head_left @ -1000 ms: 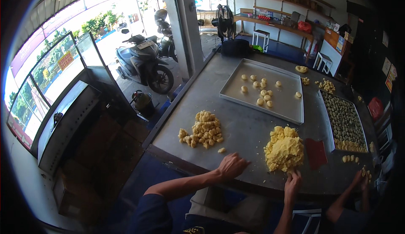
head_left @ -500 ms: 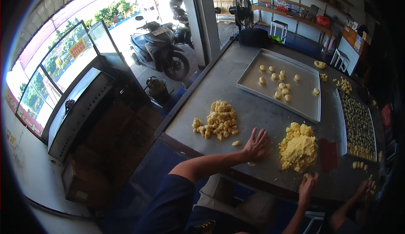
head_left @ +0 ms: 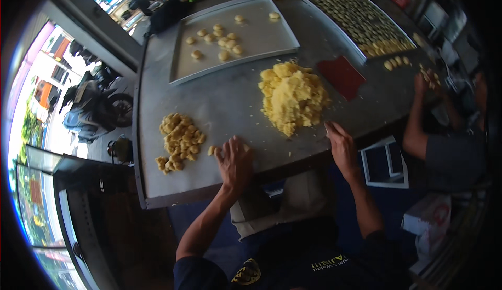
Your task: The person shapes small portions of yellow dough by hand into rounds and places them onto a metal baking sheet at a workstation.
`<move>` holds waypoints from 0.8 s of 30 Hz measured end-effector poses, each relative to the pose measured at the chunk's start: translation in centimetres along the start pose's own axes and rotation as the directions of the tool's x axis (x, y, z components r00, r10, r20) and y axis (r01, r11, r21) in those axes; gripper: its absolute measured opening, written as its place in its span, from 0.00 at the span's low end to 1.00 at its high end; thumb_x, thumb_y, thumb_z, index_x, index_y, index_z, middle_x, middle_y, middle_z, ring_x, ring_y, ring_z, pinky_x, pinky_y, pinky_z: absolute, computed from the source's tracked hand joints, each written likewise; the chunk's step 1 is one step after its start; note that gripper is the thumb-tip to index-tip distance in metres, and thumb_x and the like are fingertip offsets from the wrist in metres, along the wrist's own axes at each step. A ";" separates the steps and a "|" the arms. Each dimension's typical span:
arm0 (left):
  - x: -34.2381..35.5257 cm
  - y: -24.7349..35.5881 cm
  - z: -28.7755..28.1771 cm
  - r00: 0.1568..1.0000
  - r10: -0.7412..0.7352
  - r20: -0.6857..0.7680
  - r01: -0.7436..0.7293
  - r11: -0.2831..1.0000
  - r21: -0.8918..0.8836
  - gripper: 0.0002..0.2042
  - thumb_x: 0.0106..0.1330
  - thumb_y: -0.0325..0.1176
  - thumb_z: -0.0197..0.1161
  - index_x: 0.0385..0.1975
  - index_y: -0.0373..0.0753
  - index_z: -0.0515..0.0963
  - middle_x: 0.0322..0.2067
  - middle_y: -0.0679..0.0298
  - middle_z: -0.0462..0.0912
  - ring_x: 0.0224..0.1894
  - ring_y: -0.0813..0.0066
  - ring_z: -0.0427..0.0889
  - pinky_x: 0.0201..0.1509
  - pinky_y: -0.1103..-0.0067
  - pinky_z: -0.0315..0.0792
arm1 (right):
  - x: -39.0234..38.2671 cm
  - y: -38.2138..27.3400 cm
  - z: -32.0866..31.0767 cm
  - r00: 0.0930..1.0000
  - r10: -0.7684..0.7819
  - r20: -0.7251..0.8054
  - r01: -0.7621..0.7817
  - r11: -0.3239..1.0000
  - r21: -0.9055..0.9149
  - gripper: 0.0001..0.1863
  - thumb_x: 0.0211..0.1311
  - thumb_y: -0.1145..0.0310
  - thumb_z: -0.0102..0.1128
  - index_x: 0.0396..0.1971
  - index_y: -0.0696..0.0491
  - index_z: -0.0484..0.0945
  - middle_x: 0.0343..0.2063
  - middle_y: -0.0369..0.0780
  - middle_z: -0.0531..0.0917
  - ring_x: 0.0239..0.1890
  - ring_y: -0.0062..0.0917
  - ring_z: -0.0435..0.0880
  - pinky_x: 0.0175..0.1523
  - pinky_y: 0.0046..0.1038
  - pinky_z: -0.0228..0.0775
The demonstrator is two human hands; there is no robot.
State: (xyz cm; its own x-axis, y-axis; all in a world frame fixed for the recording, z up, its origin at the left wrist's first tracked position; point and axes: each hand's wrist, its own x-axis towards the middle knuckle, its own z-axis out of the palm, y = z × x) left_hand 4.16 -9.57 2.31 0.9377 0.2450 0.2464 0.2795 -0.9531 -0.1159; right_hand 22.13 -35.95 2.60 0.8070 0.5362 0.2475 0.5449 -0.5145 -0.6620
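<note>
My left hand (head_left: 235, 162) lies flat on the grey metal table (head_left: 230, 107), fingers spread, just right of a heap of small yellow dough pieces (head_left: 180, 139); one loose piece (head_left: 211, 150) sits by its fingertips. My right hand (head_left: 341, 146) rests at the table's front edge, fingers together, close below a big mound of yellow dough (head_left: 292, 96). Neither hand visibly holds anything.
A metal tray (head_left: 261, 42) with a few dough balls lies farther back. A second tray (head_left: 361, 21) full of shaped pieces is at the far right, a red scraper (head_left: 341, 76) beside it. Another person's arm (head_left: 418, 117) works at the right. A parked scooter (head_left: 97, 104) stands outside, left.
The view has swung and come closer to the table. My left hand stays flat near the small dough heap; my right hand has moved up onto the table edge beside the big mound.
</note>
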 end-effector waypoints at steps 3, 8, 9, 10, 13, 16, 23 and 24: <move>-0.9 0.6 -0.4 0.972 -0.225 0.069 0.235 0.914 -0.330 0.13 0.67 0.34 0.59 0.48 0.36 0.73 0.48 0.53 0.74 0.52 0.57 0.71 0.58 0.57 0.59 | 1.6 -0.1 -0.9 0.998 -0.066 -0.016 0.062 0.986 -0.154 0.15 0.59 0.84 0.55 0.46 0.63 0.81 0.42 0.47 0.84 0.44 0.42 0.83 0.53 0.38 0.72; -0.5 0.8 -1.0 0.903 -0.418 0.098 0.365 0.627 -0.688 0.09 0.71 0.33 0.58 0.42 0.35 0.73 0.39 0.53 0.81 0.45 0.60 0.79 0.52 0.67 0.69 | 2.0 -1.8 -0.7 0.988 -0.139 0.070 0.148 0.978 -0.147 0.10 0.58 0.81 0.57 0.39 0.62 0.84 0.38 0.46 0.85 0.39 0.41 0.82 0.48 0.36 0.72; -0.1 1.2 -1.4 0.871 -0.466 0.154 0.389 0.465 -0.795 0.10 0.72 0.34 0.58 0.43 0.33 0.74 0.38 0.53 0.83 0.43 0.63 0.82 0.51 0.69 0.72 | 1.8 -2.1 -0.4 0.985 -0.143 0.100 0.159 0.973 -0.166 0.10 0.58 0.81 0.57 0.38 0.62 0.84 0.38 0.45 0.86 0.38 0.41 0.81 0.48 0.36 0.72; 0.0 1.4 -1.5 0.831 -0.511 0.218 0.403 0.285 -0.869 0.11 0.72 0.34 0.59 0.45 0.32 0.75 0.37 0.54 0.84 0.41 0.66 0.84 0.49 0.72 0.75 | 1.7 -2.5 0.1 0.976 -0.193 0.100 0.205 0.970 -0.131 0.10 0.58 0.80 0.57 0.38 0.61 0.84 0.38 0.45 0.86 0.38 0.41 0.81 0.48 0.35 0.72; 0.0 1.3 -0.1 0.803 -0.563 0.195 0.359 0.197 -0.913 0.12 0.72 0.33 0.60 0.45 0.29 0.79 0.33 0.56 0.87 0.35 0.72 0.86 0.43 0.77 0.78 | 1.6 -5.7 0.6 0.949 -0.269 0.165 0.270 0.963 0.017 0.09 0.57 0.79 0.57 0.35 0.57 0.84 0.38 0.41 0.86 0.37 0.38 0.81 0.47 0.34 0.74; 0.3 1.4 -0.3 0.752 -0.595 0.284 0.357 0.005 -0.934 0.15 0.72 0.35 0.61 0.46 0.28 0.81 0.35 0.59 0.87 0.37 0.77 0.84 0.45 0.78 0.78 | -0.1 -6.5 5.4 0.855 -0.444 0.267 0.439 0.895 0.080 0.10 0.53 0.79 0.57 0.34 0.55 0.83 0.38 0.39 0.84 0.38 0.36 0.80 0.47 0.33 0.74; -0.2 -0.7 1.1 0.700 -0.634 0.328 0.344 -0.104 -0.933 0.17 0.72 0.39 0.61 0.44 0.27 0.81 0.34 0.59 0.86 0.36 0.76 0.83 0.43 0.77 0.79 | 3.5 -10.6 10.2 0.807 -0.501 0.313 0.526 0.850 0.006 0.15 0.56 0.78 0.55 0.44 0.58 0.81 0.44 0.42 0.81 0.47 0.35 0.78 0.54 0.31 0.73; -0.4 -0.9 0.7 0.698 -0.634 0.332 0.371 -0.076 -0.926 0.18 0.72 0.40 0.61 0.45 0.27 0.81 0.34 0.59 0.85 0.36 0.77 0.83 0.43 0.78 0.79 | 2.0 -10.2 10.8 0.802 -0.541 0.253 0.570 0.820 -0.055 0.15 0.56 0.78 0.54 0.44 0.57 0.81 0.43 0.42 0.80 0.46 0.34 0.78 0.55 0.30 0.73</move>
State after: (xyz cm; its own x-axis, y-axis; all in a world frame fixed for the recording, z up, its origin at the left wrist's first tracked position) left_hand 3.67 -8.73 1.62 0.5460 0.8345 -0.0739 0.1352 -0.0007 0.9908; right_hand 15.73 -22.39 2.18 0.2952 0.8777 0.3774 0.9190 -0.1529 -0.3633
